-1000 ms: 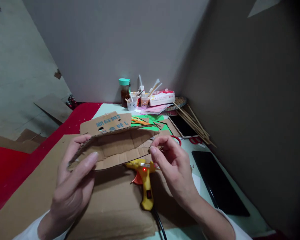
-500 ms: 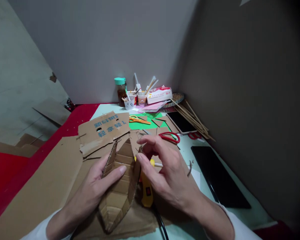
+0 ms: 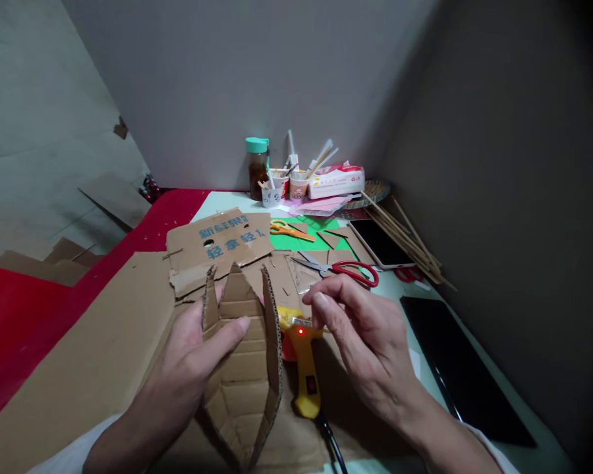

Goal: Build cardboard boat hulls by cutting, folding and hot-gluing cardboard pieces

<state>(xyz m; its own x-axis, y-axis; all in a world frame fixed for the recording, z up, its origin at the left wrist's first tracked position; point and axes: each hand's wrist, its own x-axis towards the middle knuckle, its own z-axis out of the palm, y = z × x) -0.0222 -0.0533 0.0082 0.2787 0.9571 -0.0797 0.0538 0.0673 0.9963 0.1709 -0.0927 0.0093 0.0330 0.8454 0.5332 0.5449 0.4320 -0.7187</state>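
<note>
A folded cardboard piece (image 3: 244,355), boat-like with pointed ends and raised side flaps, is gripped in my left hand (image 3: 190,352). The thumb presses its inner face while the other fingers go behind it. My right hand (image 3: 363,336) hovers to the right of the piece, apart from it, thumb and forefinger drawn together. Whether anything sits between those fingertips I cannot make out. Between the piece and my right hand lies a yellow glue gun (image 3: 306,368) with a red light lit and a black cord running toward me.
Red-handled scissors (image 3: 353,270) and orange scissors (image 3: 294,230) lie beyond my hands. A printed cardboard sheet (image 3: 222,247) is at left. Wooden sticks (image 3: 410,243), a tablet (image 3: 381,243) and a black panel (image 3: 464,368) lie right. Cups (image 3: 299,187) and a bottle (image 3: 257,171) stand behind.
My right hand has come away from the cardboard piece's right flap and moved right. The glue gun shows more fully now. The view has shifted slightly left.
</note>
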